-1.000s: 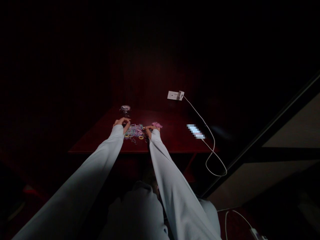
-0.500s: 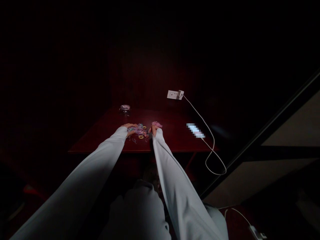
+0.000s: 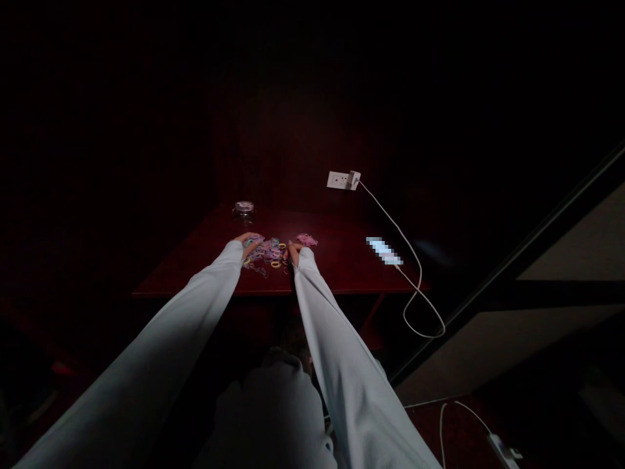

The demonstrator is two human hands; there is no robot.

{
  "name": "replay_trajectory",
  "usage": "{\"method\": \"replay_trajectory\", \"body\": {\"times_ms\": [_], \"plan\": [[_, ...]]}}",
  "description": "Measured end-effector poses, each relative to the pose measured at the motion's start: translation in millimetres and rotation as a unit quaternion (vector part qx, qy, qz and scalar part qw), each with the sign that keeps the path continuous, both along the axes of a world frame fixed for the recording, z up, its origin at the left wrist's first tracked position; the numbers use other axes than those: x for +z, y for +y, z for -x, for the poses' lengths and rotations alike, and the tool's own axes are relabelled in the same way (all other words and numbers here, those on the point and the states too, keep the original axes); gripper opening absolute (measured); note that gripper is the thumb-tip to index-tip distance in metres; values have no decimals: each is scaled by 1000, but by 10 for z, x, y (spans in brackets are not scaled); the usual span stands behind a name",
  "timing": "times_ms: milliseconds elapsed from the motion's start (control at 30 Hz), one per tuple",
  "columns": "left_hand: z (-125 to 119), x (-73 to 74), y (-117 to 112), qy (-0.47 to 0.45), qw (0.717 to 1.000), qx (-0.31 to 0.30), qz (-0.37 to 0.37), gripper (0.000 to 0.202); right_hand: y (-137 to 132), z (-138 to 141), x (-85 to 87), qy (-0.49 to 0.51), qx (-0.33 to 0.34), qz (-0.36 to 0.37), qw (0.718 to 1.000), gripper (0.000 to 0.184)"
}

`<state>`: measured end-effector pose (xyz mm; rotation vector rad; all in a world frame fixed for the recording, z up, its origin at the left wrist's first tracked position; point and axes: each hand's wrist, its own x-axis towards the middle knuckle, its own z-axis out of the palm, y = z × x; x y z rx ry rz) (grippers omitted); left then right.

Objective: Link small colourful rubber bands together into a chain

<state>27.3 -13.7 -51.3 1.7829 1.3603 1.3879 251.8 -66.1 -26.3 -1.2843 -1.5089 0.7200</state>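
A loose pile of small hair ties [image 3: 268, 249], mostly pink, purple and bluish with a few yellow ones, lies on the dark red table [image 3: 195, 267]. My left hand [image 3: 248, 242] rests at the pile's left side, thumb and fingers apart around some of the ties. At the right edge of the pile is my right hand [image 3: 293, 251], its fingers bent together and low among the ties. Whatever they pinch is too small to make out. Just beyond the right hand sits a separate heap of pink hair ties [image 3: 306, 240].
A round clear jar [image 3: 244, 210] stands at the table's back left. On the right lies a lit phone [image 3: 384, 251], its white cable [image 3: 418, 267] looping past the table edge up to a wall socket [image 3: 338, 180]. A power strip [image 3: 502, 451] is on the floor.
My right hand has moved from the pink heap leftward and nearer to me, to the mixed pile. My left hand has shifted slightly left and uncovered more ties.
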Motion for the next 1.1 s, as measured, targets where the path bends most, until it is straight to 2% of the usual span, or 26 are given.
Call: {"method": "replay_trajectory", "body": {"times_ms": [100, 300, 400, 633, 767, 833, 967, 1033, 1100], "plan": [[0, -11, 25, -23, 1000, -10, 7, 71, -61, 15, 54, 18, -5, 33, 999, 60], [-89, -35, -20, -60, 998, -21, 6, 97, -123, 6, 110, -11, -23, 40, 999, 55], [-133, -8, -118, -59, 998, -27, 0, 95, -107, 1, 97, -25, -27, 46, 998, 56], [-137, 67, -228, -21, 999, -28, -20, 72, -65, 21, 76, 7, -12, 40, 999, 61], [-107, 96, -231, 15, 997, -40, -58, 72, -83, 38, 61, 29, -11, 26, 999, 62], [-86, 82, -200, 5, 997, -52, -58, 77, -98, 44, 52, 28, -13, 22, 999, 59], [-42, 9, -60, -35, 996, -76, -11, 94, -115, 31, 76, -39, -33, 51, 997, 47], [-28, -10, 4, -49, 994, -92, 26, 100, -125, 12, 112, -94, -58, 35, 993, 30], [-20, 3, 35, -70, 993, -90, 36, 104, -140, -2, 141, -146, -81, 28, 986, 25]]}}
